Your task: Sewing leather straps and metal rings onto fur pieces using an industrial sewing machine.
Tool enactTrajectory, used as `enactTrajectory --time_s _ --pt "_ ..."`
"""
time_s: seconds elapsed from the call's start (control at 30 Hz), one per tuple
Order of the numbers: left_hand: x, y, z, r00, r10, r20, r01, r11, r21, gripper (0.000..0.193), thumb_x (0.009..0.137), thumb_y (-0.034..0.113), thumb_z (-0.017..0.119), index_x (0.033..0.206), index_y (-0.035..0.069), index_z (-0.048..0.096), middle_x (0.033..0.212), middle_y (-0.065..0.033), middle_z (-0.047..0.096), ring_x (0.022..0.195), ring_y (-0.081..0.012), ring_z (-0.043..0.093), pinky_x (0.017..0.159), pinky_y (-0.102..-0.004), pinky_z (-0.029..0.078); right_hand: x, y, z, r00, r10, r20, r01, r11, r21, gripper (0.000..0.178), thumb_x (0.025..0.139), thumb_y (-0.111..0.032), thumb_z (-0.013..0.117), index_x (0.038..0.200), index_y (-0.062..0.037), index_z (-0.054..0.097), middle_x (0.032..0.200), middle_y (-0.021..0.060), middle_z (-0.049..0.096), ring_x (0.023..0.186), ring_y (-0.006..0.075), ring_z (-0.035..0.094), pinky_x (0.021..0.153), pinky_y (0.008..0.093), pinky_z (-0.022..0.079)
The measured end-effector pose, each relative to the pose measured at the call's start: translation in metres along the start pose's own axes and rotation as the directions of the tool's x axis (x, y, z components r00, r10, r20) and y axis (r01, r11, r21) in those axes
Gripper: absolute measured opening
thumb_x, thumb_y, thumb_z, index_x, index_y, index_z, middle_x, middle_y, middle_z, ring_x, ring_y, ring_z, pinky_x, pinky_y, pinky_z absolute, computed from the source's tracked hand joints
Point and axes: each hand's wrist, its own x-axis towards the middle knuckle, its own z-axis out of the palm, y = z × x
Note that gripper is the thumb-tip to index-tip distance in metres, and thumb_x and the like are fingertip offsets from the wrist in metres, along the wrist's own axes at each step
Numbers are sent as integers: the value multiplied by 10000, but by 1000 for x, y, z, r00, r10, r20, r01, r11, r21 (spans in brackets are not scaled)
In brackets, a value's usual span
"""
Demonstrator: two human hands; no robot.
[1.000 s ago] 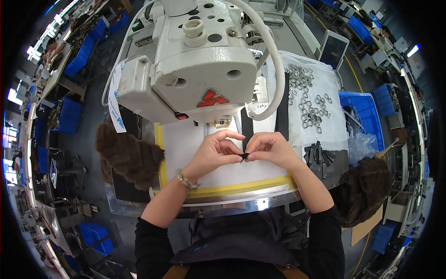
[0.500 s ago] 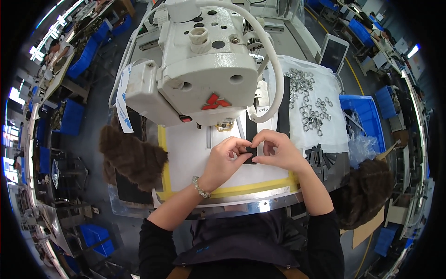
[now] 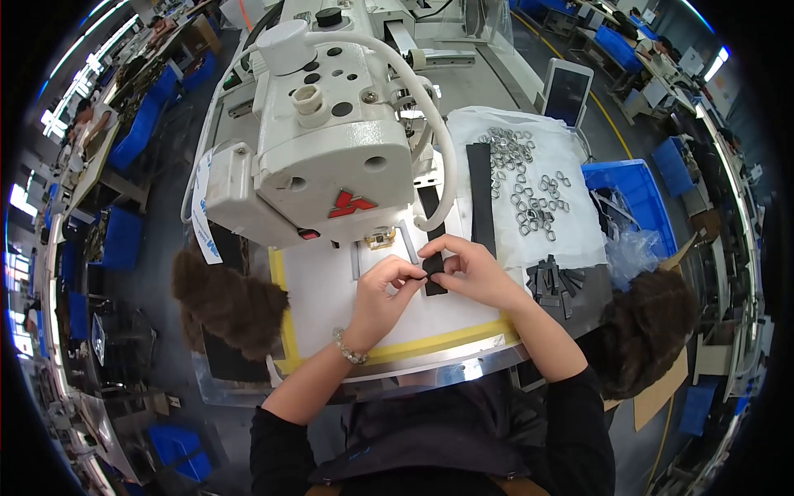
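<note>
Both hands meet over the white work plate, in front of the sewing machine head (image 3: 331, 165). Thumb and fingers of my left hand (image 3: 382, 298) are pinched on a small black fabric piece (image 3: 432, 265). From the other side, my right hand (image 3: 470, 271) grips the same piece between thumb and forefinger. Under the fingertips a long black strap (image 3: 436, 286) runs lengthwise, passing back beside the needle area. My fingers partly hide the small piece, so its exact shape is unclear.
To the right, a white cloth bears many metal rings (image 3: 538, 219), with short black strips (image 3: 561, 286) nearer me. A blue bin (image 3: 633, 194) stands beyond. Brown furry covers (image 3: 231, 302) flank the plate at both sides. Yellow tape (image 3: 405, 350) lines its front edge.
The view has shifted, so the machine appears farther left and slightly lower. My fingertips have drawn closer together on the small black piece, and the right thumb now presses against it.
</note>
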Motion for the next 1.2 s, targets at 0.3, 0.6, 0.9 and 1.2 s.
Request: enactTrajectory --time_s 0.3,0.6,0.9,1.2 --pt "-1 -7 -2 983 -18 -185 1 996 -89 110 800 -37 701 865 37 652 827 -32 635 699 -112 589 613 -228 469 -9 -19 -3 951 -15 -308 -109 918 -381 548 699 9 680 1219 -87 538 1127 79 575 734 196 586 640 314 485" --pt "-4 4 1 932 361 20 -356 910 214 154 711 -36 722 818 70 688 829 -43 672 701 -208 644 605 -292 509 4 -11 3 868 -497 0 348 608 -713 359 651 -84 740 996 -122 646 1042 66 585 835 260 606 707 344 469" --pt "-19 13 2 681 650 337 -728 649 220 189 700 69 665 887 78 696 879 -32 678 733 -162 648 598 -276 492 46 13 -29 817 -571 -83 202 418 -886 107 818 -187 682 798 -94 631 853 32 583 799 215 561 719 339 401" --pt "-26 28 1 467 749 470 -874 471 118 210 751 75 652 953 43 701 920 -73 692 779 -169 678 618 -253 517 59 22 -63 818 -558 -136 94 364 -926 198 750 -101 724 917 -101 617 986 25 577 905 220 555 789 356 407"
